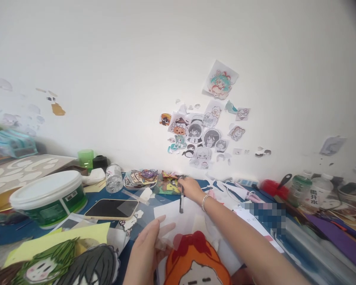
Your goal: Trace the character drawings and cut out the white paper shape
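Near the bottom centre, my left hand [146, 241] is curled around the edge of a clear plastic sheet [173, 239], its fingers showing faintly through it. My right hand [191, 188] reaches to the back of the table, closed on a slim dark pen-like stick [181, 202] that points down over white paper [169, 209]. Just in front of me lies a cut-out figure with orange hair and a red bow [192, 245]; its lower part is out of frame. Beyond the right hand is a colourful printed packet [167, 185], partly covered by the fingers.
A phone [112, 209] and a green-white tub [47, 198] stand left, with cut-out heads [44, 265] in front. A tray of cut-outs [141, 180] and a clear bottle [114, 178] sit behind. Bottles [317, 190] and a clear plastic roll [311, 241] lie right. Drawings [212, 138] cover the wall.
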`<state>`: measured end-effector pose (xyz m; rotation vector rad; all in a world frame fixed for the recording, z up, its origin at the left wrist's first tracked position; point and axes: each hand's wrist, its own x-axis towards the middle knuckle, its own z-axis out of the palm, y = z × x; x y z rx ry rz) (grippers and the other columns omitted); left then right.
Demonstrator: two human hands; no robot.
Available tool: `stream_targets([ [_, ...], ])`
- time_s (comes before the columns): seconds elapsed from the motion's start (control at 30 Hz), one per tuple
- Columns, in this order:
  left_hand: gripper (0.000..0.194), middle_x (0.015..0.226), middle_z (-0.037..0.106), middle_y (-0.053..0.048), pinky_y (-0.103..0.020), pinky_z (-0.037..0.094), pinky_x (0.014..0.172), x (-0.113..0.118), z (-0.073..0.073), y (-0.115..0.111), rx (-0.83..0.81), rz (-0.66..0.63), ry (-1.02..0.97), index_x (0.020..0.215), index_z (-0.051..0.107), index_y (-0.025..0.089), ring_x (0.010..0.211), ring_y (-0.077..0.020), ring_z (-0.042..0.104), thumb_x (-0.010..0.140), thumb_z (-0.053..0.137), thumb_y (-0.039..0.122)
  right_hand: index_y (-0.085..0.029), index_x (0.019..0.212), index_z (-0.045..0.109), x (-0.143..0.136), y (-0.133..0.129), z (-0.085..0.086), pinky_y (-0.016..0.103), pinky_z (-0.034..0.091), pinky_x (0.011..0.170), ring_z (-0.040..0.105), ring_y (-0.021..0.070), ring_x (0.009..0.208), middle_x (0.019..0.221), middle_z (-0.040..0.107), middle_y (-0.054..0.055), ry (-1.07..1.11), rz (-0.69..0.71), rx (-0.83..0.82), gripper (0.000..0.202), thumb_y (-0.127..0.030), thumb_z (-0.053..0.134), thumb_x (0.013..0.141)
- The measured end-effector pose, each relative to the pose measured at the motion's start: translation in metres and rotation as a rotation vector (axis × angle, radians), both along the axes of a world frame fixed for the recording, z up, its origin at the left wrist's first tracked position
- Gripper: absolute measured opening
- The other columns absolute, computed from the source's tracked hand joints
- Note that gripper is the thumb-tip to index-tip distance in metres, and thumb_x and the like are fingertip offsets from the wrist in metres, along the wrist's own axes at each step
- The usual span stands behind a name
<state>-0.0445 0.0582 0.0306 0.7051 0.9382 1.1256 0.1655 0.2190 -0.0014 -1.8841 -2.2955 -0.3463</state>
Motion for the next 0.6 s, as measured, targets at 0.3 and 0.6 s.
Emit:
stream_targets([
  [0.3,0.046,0.089,0.07,-0.014,-0.025,0.047,0.054,-0.003,-0.007,0.013,-0.113,0.006,-0.082,0.106,0.058,0.013,0.049,-0.0107,0.056,0.069,0.066,0.038,-0.021,0.112,0.054,-0.005,0.048,0.012,0.03,0.04,0.069,0.059,0.0241,0.088,0.107,0.061,0.012,-0.068,-0.06,-0.009,0.031,-0.015,0.044,0.083],
  [0.6,0.046,0.09,0.069,-0.015,-0.026,0.046,0.051,-0.002,-0.012,0.023,-0.267,-0.04,-0.088,0.118,0.049,0.015,0.045,-0.0104,0.052,0.08,0.053,0.041,-0.016,0.108,0.054,-0.002,0.071,-0.005,0.032,0.043,0.074,0.059,0.0236,0.093,0.098,0.065,0.014,-0.098,-0.055,-0.034,0.024,-0.02,0.039,0.089],
])
